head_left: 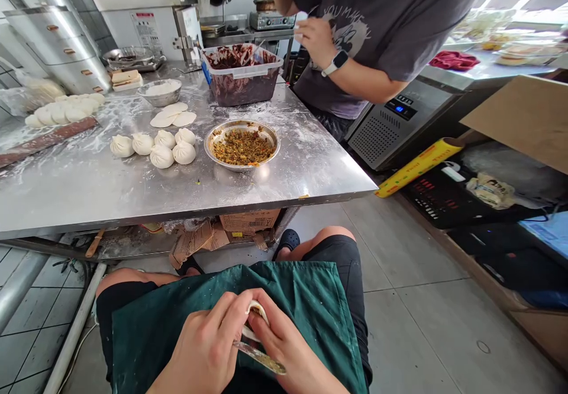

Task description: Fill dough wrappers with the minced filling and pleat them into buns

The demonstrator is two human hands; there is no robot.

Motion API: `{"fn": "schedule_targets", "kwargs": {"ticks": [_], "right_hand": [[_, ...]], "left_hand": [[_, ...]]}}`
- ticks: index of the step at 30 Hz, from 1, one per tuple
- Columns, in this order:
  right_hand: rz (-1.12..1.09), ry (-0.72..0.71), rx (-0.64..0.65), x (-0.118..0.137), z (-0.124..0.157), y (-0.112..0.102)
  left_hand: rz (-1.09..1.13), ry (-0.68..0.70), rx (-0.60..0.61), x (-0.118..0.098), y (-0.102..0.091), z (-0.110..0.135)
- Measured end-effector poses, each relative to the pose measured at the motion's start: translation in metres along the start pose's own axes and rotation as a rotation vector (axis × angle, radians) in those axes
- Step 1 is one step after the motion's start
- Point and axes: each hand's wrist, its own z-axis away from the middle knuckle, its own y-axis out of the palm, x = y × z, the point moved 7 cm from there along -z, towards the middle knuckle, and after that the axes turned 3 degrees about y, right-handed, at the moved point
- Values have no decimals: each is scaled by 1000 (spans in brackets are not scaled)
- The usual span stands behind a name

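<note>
1. white round dough wrapper (256, 310), thin and soft, low over the lap on a dark green cloth apron (310, 299), pinched between both hands; rim curled upward, apparently not yet pleated shut.
2. left hand (202, 352): fingers curled nearly closed, thumb pressed onto the wrapper's edge.
3. right hand (290, 349): fingers loosely bent, tips on the same wrapper from the opposite side.
4. flat narrow metal spatula (261, 358), smeared with crumbly filling, tucked just beneath the hands; gripping hand impossible to tell.
5. done, judging by the flour-dusted stainless steel table (89, 193): 6 plump pleated white buns (161, 156), smooth and matte, clustered and touching.
6. left to do, by the look of it: 3 flat pale dough discs (173, 116), overlapping and unfilled, beside a shallow round steel bowl (207, 143) holding plenty of coarse brown-green mince.
</note>
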Motion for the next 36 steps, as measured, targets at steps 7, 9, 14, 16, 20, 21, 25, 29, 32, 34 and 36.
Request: {"fn": "schedule_targets", "kwargs": {"ticks": [7,9,14,16,20,21,25,29,32,34,36], "right_hand": [[87,35,31,4,-1,0],[113,33,27,6,-1,-1],[18,109,-15,-1,0,-7],[-37,72,-18,-1,0,-7],[-72,12,30,2,0,-1],[-58,15,28,2,0,-1],[40,1,10,-1,-2,-3],[66,21,35,-6,-5,-2],[59,57,29,-5,-4,-4],[71,54,22,-1,-3,-6],[42,77,6,-1,-2,-8]], "left_hand": [[9,9,42,-4,-1,-1],[-37,36,54,-5,1,-2],[36,-12,33,2,4,-2],[45,-22,24,3,4,-2],[-9,10,5,0,1,-3],[8,1,5,0,0,-3],[19,3,35,0,3,-3],[-55,32,39,-1,6,-3],[29,1,52,-1,8,-4],[14,13,60,-2,7,-4],[-12,29,68,-3,6,-4]]}}
